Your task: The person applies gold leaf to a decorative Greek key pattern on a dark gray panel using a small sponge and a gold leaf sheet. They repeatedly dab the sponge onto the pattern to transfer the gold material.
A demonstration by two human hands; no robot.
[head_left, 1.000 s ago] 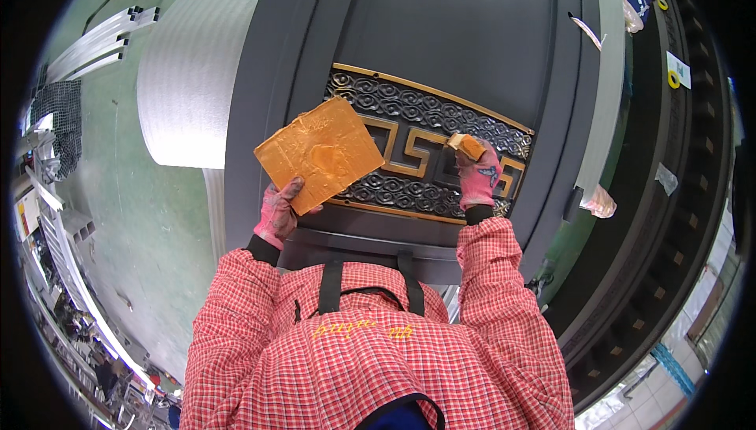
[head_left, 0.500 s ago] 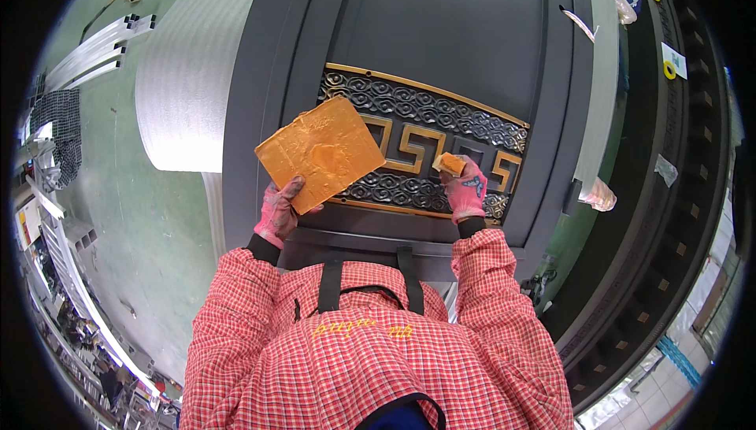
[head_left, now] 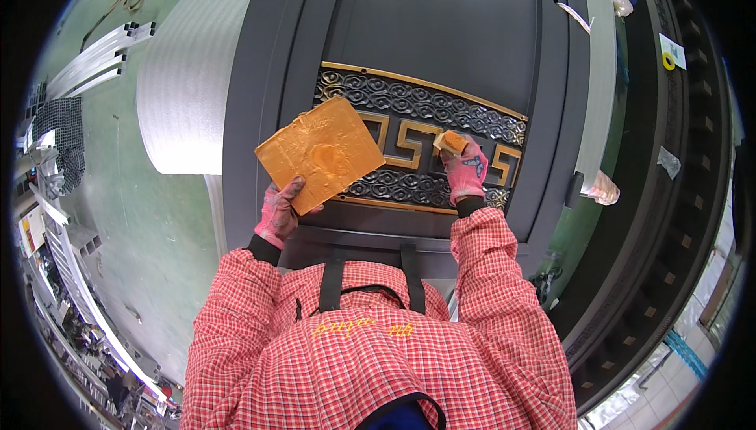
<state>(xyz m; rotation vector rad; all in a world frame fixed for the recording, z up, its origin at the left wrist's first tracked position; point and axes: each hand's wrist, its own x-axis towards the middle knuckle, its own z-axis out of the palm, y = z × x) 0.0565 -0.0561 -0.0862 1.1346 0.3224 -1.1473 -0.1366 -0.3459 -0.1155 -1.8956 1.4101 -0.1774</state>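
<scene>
My left hand (head_left: 279, 211), in a stained pink glove, grips the lower corner of a square board (head_left: 331, 142) coated in gold paint, thickest at its middle. Between the fingers of my gloved right hand (head_left: 468, 168) is a small sponge block (head_left: 452, 143), its face gold. It is over the raised key pattern (head_left: 417, 145) of a dark grey door panel (head_left: 441, 20), touching or just above it; I cannot tell which. Several key shapes are gold. Black scrollwork bands (head_left: 425, 105) run above and below them, edged by gold strips. The board hides the pattern's left end.
White foam sheet (head_left: 189, 75) lies left of the panel, with metal tubes (head_left: 98, 56) on the green floor beyond. A cable (head_left: 572, 14) pokes from the panel's right side. Farther right runs a long dark ridged piece (head_left: 661, 217), with a yellow tape ring (head_left: 668, 61) nearby.
My right hand has moved up slightly with the sponge, farther from me along the key pattern. The left hand and board have stayed in place.
</scene>
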